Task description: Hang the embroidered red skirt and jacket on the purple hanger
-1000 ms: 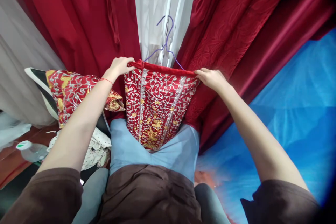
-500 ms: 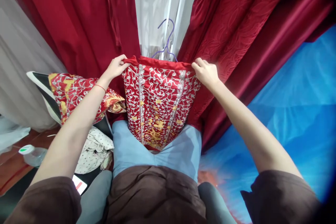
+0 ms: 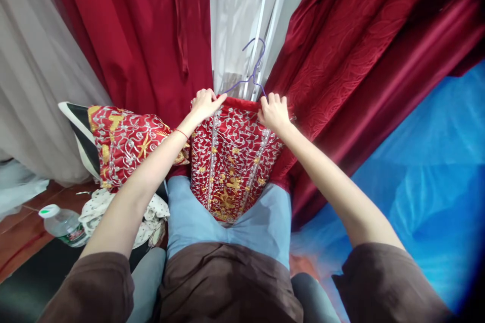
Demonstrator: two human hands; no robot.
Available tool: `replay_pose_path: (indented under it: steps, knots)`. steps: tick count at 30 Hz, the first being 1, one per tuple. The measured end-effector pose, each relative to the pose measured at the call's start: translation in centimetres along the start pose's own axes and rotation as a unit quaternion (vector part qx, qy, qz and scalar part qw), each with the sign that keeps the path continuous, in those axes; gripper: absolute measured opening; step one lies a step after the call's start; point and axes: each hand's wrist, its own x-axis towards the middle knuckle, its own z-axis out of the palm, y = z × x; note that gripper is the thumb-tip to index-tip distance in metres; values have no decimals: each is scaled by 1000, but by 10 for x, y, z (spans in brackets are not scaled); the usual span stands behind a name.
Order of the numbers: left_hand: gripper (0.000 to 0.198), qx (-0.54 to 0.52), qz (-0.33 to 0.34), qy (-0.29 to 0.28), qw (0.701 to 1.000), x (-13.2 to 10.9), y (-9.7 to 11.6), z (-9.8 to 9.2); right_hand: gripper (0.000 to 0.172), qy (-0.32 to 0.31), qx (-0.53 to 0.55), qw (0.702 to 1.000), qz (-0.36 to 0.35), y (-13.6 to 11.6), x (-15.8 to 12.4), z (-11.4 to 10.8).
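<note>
A red garment (image 3: 237, 161) with silver and gold embroidery hangs down between my knees, its plain red top band level with my hands. My left hand (image 3: 205, 104) is closed on the band at its left part. On the band's right part, my right hand (image 3: 273, 112) grips the cloth with bent fingers. Behind the band, between my hands, rises a purple wire hanger (image 3: 257, 63); its lower part is hidden by the garment. More red embroidered cloth (image 3: 129, 141) lies to the left, partly behind my left forearm.
Dark red curtains (image 3: 151, 25) hang ahead on both sides of a white panel. At left are a clear bottle (image 3: 62, 222) with a white cap and a white dotted cloth (image 3: 100, 209). Blue fabric (image 3: 428, 181) spreads at right.
Both hands have come closer together along the top band, and the band between them is shorter. The whole view has shifted slightly, with the hanger now lower and farther right.
</note>
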Motion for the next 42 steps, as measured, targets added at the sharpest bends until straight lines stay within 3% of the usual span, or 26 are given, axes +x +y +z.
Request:
replay_pose_path:
  steps: [3,8,14,16,20,26,29,32,35,37,39,42]
  knots:
    - [35,38,-2,38,999,-7,5,6,41,3,16,999,44,-20,-3,4]
    - [44,-46,-29,10,998,-3,4,6,46,-2,18,997,76,-38,-7,14]
    - [34,-109,-118,86,983,15,5,4,52,-15,7,998,68,-47,-21,19]
    - [26,-184,-139,74,970,17,6,4,50,-31,18,998,45,-49,-29,18]
    - [11,-386,-142,11,912,11,2,1,48,-45,42,998,4,-49,-42,19]
    - [6,-550,-130,126,815,-34,-8,14,56,1,110,993,36,-54,-44,23]
    - [12,-593,-140,176,773,-70,-5,35,60,54,166,981,84,-71,-42,20]
    - [16,-631,-146,221,729,-102,-5,61,53,117,240,962,54,-92,-47,18]
    - [17,-636,-180,247,708,-128,-11,88,34,121,350,929,-10,-109,-59,27]
    - [15,-641,-195,244,701,-142,-16,107,24,97,450,888,2,-117,-68,41]
    - [13,-651,-196,230,696,-154,-20,124,22,53,571,818,45,-124,-71,57]
    - [15,-653,-204,192,704,-170,-24,147,36,-43,749,657,76,-132,-67,79]
